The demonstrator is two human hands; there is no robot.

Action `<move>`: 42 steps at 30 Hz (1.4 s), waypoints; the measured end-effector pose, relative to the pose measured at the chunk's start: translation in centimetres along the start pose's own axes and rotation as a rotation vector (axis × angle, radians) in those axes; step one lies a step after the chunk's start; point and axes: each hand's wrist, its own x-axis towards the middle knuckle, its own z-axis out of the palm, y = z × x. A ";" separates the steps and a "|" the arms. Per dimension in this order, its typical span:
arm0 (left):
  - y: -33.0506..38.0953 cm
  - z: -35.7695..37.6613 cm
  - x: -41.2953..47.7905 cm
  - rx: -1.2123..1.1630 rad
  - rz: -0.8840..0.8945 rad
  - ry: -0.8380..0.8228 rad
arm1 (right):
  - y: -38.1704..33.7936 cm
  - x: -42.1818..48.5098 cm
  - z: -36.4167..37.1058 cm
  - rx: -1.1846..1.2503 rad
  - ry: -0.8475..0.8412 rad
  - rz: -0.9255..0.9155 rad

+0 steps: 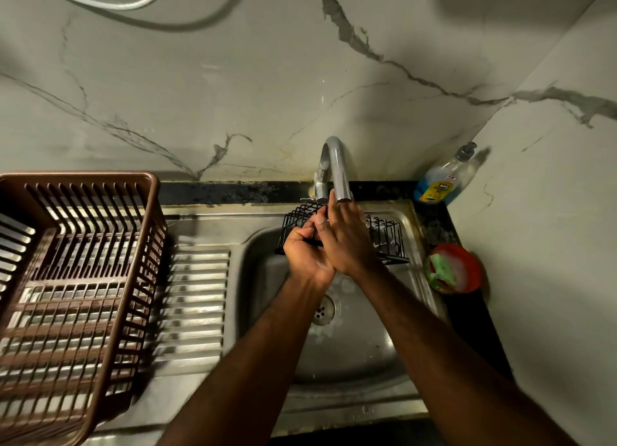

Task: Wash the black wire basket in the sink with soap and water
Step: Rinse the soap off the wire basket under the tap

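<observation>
The black wire basket [387, 235] is at the 12 o'clock end of the sink [350, 355], under the tap [339, 165]. The left hand [305, 252] curls tight round its front wire. The right hand [347, 242] lies flat on it, fingers straight, touching the left hand. A soap bottle [444, 182] stands at 2 o'clock, a brown rack [76, 278] at 9 o'clock.

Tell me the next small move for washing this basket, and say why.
Probably send the right hand to the green scrubber in the red bowl right of the sink. The left hand holds the black wire basket by its front rim under the tap spout, while the right hand lies open on it, holding nothing, and the scrubber looks foamy.
</observation>
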 end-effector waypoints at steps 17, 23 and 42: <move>1.6 -0.2 -0.4 0.031 0.025 0.063 | -1.5 -3.6 1.2 0.000 -0.221 0.001; 2.2 0.7 -0.8 -0.101 0.034 0.046 | -2.7 -0.4 0.5 -0.046 -0.104 -0.003; 0.8 0.3 -2.5 -0.119 -0.086 -0.063 | -1.0 5.5 -2.3 0.036 0.317 0.204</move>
